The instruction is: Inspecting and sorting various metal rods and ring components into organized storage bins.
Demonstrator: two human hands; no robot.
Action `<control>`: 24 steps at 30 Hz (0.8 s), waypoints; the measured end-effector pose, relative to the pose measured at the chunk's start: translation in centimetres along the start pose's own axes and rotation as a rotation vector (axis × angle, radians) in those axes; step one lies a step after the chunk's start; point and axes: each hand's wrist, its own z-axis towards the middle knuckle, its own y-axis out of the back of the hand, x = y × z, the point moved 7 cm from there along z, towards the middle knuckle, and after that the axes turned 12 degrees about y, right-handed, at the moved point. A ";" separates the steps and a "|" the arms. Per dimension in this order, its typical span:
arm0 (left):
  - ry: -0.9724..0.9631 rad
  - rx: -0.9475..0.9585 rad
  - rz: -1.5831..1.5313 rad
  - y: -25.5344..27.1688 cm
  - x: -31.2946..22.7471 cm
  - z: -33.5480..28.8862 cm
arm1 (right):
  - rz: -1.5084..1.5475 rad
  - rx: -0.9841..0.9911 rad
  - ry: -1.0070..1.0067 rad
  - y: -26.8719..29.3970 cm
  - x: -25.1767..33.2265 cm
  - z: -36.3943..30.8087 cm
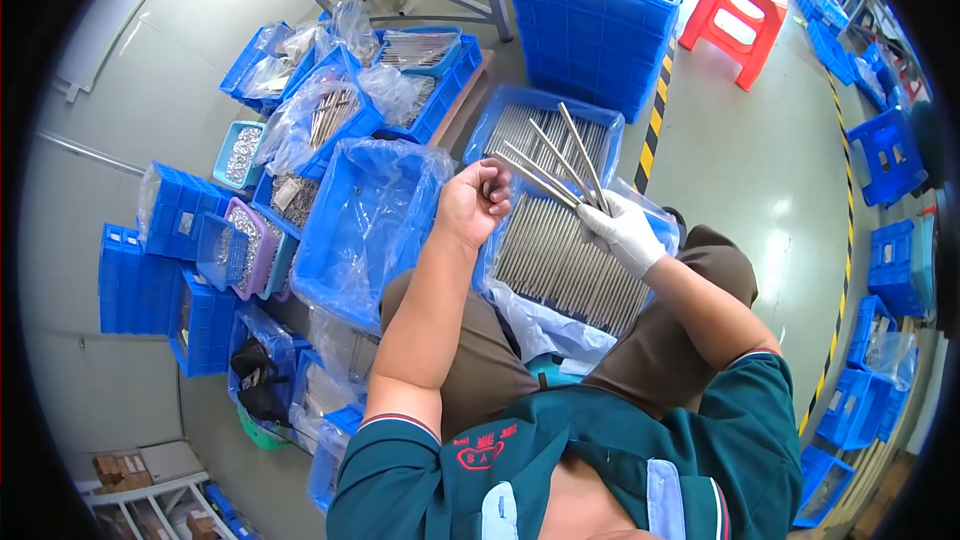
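My right hand (625, 234), in a white glove, is closed round several thin metal rods (570, 162) that fan out toward the far left. My bare left hand (473, 202) is raised just left of the rods, fingers curled in; whatever lies inside them, if anything, is hidden. Below both hands, between my knees, a blue bin holds a dense row of metal rods (565, 265), with a plastic liner (550, 325) folded at its near edge. Right behind it, a second blue bin (490, 118) holds more rods.
A blue bin (335, 230) lined with clear plastic stands left of my left arm. Beyond it are bins of rods (335, 115) and small metal parts (243, 152). Tall stacked blue crates (590, 35) and a red stool (735, 25) stand ahead.
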 end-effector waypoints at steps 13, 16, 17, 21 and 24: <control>-0.008 0.136 0.086 -3.0 0.3 -1.1 | 0.124 0.024 -0.025 0.0 -0.7 -0.5; -0.029 0.101 0.142 -3.2 0.4 -1.6 | 0.115 0.026 -0.040 0.0 -1.1 -0.4; -0.021 0.128 0.159 -3.3 0.6 -1.6 | 0.114 0.024 -0.037 0.0 -1.0 -0.4; -0.029 0.114 0.191 -3.5 0.9 -2.0 | 0.139 0.008 -0.099 -0.4 -1.2 -0.4; -0.063 0.062 0.246 -3.7 0.9 -2.0 | 0.150 0.030 -0.107 -0.7 -1.1 -0.4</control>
